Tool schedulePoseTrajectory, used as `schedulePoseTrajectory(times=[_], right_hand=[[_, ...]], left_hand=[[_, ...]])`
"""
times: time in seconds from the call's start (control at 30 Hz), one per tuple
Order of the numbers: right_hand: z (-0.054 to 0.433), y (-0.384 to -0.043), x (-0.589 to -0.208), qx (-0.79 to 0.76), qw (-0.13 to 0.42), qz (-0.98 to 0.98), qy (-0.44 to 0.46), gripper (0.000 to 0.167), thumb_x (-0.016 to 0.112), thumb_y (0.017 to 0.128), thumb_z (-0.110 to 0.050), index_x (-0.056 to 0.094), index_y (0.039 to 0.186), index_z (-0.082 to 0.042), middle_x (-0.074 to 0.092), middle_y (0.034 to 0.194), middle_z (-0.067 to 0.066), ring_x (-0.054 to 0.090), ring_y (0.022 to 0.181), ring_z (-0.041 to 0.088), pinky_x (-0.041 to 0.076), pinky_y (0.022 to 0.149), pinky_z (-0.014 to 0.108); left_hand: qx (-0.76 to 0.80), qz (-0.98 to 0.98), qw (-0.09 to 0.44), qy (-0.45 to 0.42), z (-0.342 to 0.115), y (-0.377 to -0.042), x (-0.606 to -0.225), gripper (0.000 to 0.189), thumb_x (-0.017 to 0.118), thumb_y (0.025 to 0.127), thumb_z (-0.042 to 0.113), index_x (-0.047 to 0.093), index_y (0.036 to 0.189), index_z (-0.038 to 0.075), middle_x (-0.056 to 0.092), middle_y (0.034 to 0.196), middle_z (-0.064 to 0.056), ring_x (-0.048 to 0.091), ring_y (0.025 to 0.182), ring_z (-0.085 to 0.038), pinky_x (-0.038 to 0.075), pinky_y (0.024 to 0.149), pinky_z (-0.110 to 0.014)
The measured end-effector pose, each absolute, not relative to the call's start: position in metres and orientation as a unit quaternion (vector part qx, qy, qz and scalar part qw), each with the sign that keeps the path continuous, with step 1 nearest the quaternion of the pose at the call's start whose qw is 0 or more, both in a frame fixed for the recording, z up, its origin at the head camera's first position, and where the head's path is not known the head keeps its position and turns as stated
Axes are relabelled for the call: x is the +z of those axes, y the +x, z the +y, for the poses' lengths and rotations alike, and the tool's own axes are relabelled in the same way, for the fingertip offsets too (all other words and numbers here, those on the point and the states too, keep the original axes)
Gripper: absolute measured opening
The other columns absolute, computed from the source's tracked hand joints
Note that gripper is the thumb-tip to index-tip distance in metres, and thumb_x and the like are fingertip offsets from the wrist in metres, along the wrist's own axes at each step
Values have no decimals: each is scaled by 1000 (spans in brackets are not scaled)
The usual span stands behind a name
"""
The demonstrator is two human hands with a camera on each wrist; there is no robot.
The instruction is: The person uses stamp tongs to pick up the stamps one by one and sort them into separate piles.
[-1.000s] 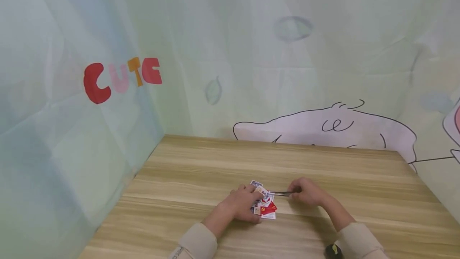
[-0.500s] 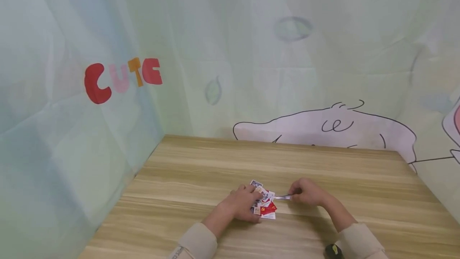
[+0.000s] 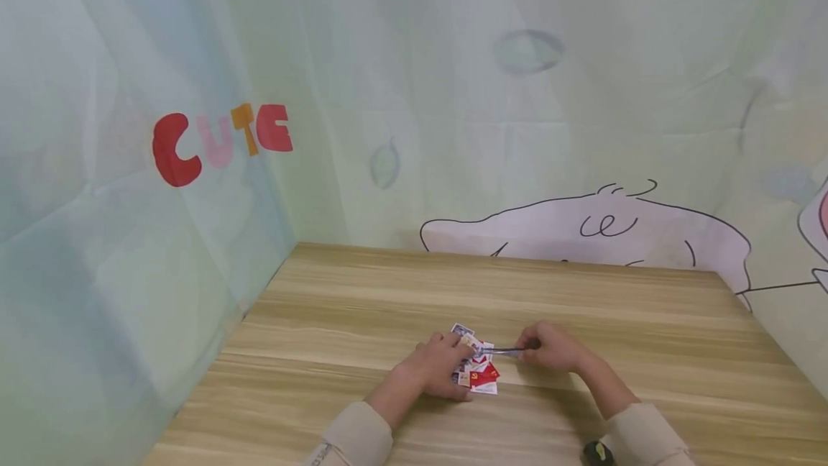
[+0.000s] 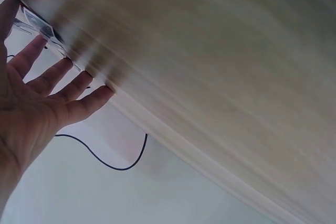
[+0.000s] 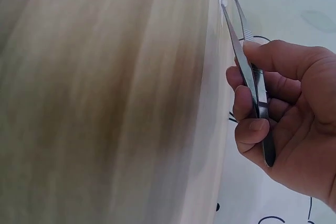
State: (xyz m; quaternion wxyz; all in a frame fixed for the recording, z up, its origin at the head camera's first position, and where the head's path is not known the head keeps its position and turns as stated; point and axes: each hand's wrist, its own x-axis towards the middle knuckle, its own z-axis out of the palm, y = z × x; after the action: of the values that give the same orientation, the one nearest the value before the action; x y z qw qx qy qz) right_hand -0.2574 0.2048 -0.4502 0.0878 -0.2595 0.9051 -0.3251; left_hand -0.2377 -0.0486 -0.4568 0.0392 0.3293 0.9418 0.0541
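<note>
A loose, overlapping pile of small printed stamps (image 3: 481, 380) lies on the wooden table, some white-bordered, one red with a yellow emblem. My left hand (image 3: 435, 367) rests over the pile's left side, covering part of it. In the left wrist view its fingers are spread, with fingertips at the tabletop and a stamp (image 4: 39, 23) near them. My right hand (image 3: 550, 346) grips metal tweezers (image 5: 241, 62) between thumb and fingers. The tweezers point left, their tips over the pile close to my left fingers. In the right wrist view the two arms stand slightly apart at the tips.
The wood-grain table (image 3: 362, 293) reaches back to a printed cloth backdrop (image 3: 440, 128) with cartoon drawings. Another cloth side (image 3: 129, 272) borders the table's left edge. A small black object (image 3: 598, 453) sits beside the right cuff.
The tweezers' tips have shifted slightly toward the viewer, then back left over the pile, and the tool has tilted a little. My left hand and the stamps hold nearly still.
</note>
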Motion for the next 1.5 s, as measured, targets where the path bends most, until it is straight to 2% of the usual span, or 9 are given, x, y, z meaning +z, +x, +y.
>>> schedulePoseTrajectory(times=[0.33,0.63,1.07,1.5], right_hand=[[209,-259,-447,-318,78,912,-247,6,67,78,-1,66,82,-5,59,75,-4,51,68,12,45,60,28],[202,-259,-446,-305,69,914,-260,7,70,76,-1,67,81,-4,59,74,-5,50,68,11,44,60,28],[201,-264,-448,-308,70,913,-257,8,67,77,2,67,84,-2,61,77,-2,52,69,12,46,62,30],[197,-272,-454,-315,52,904,-285,3,66,79,-1,66,82,0,58,72,-5,48,63,8,43,56,25]], left_hand=[[50,945,45,321,-49,-239,-457,74,71,72,55,53,132,17,44,136,-10,44,115,-29,46,85,-46],[48,941,33,333,-51,-239,-457,64,72,71,55,57,126,27,51,122,-1,47,104,-22,47,75,-40],[44,944,43,326,-49,-238,-456,65,71,71,56,56,127,26,48,131,-4,45,111,-25,47,78,-43],[32,943,43,329,-49,-235,-455,62,70,72,56,57,127,30,48,130,-4,46,108,-22,47,77,-40]])
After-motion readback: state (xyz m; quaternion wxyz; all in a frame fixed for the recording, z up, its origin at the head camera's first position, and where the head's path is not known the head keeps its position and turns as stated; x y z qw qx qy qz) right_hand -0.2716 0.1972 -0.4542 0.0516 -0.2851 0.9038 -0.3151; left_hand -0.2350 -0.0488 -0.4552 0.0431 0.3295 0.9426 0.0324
